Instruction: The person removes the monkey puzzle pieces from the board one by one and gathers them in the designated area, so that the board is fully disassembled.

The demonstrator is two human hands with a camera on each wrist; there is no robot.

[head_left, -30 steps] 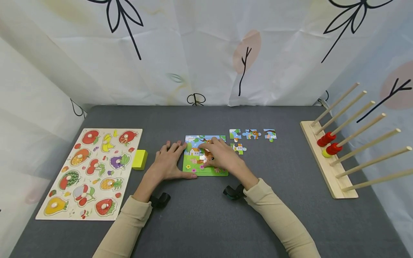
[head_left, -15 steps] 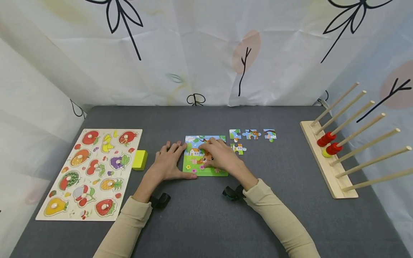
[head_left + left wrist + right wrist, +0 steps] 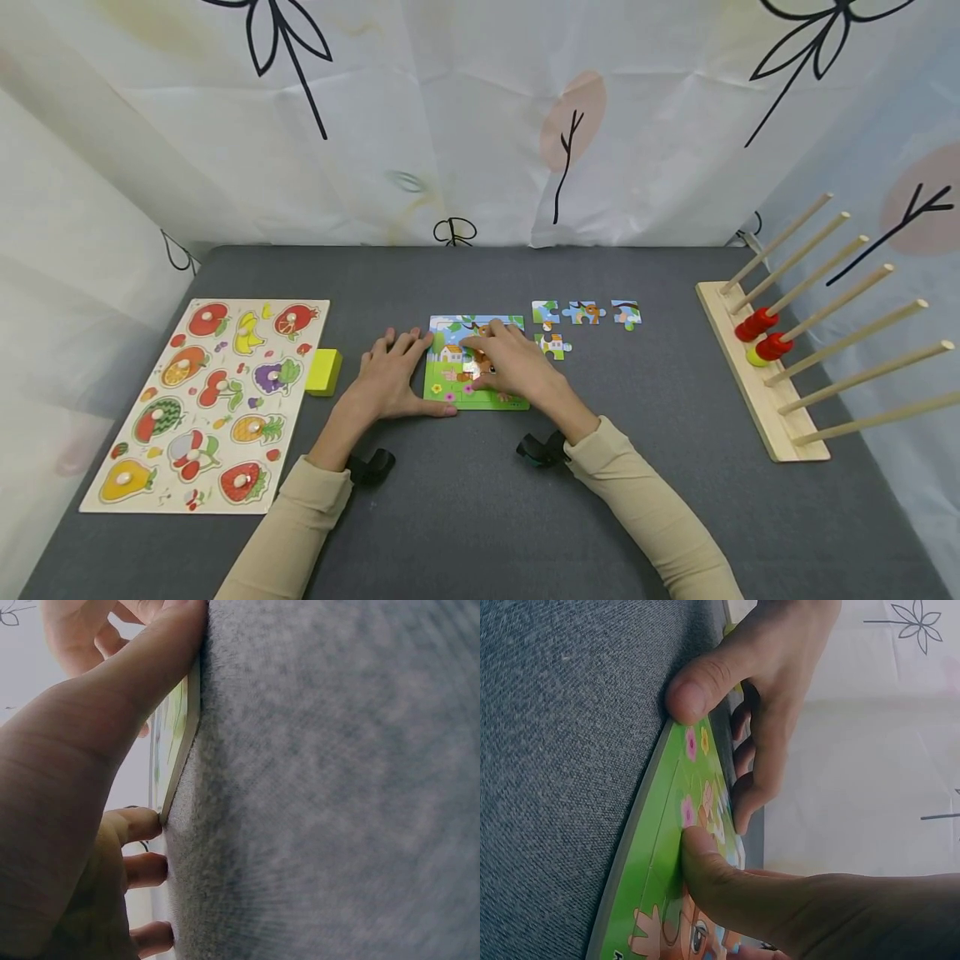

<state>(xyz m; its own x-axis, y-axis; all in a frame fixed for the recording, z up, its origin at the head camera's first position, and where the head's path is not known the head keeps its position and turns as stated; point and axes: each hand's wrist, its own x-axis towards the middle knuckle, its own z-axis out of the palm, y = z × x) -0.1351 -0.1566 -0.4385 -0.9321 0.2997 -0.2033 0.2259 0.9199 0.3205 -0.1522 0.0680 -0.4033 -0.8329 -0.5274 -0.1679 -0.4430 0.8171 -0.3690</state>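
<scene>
Fingers of the left hand [image 3: 390,382] are spread against the puzzle [image 3: 453,375]. Its top is touched by the right hand [image 3: 519,363], thumb apart.

head view: we look forward and down from above the near side, furthest back, with puzzle board [image 3: 438,393], left hand [image 3: 388,385], right hand [image 3: 519,360] mid-frame and the white backdrop [image 3: 480,108] beyond the tabletop [image 3: 465,517]. left wrist: we sit low over the tabletop, very near, frame turned sideways with that surface down its right side, board nearly edge-on. right wrist: low and close too, turned the opposite way, tabletop on the left, facing across the board to the left hand. both wrist views share the board's near edge and both hands.
</scene>
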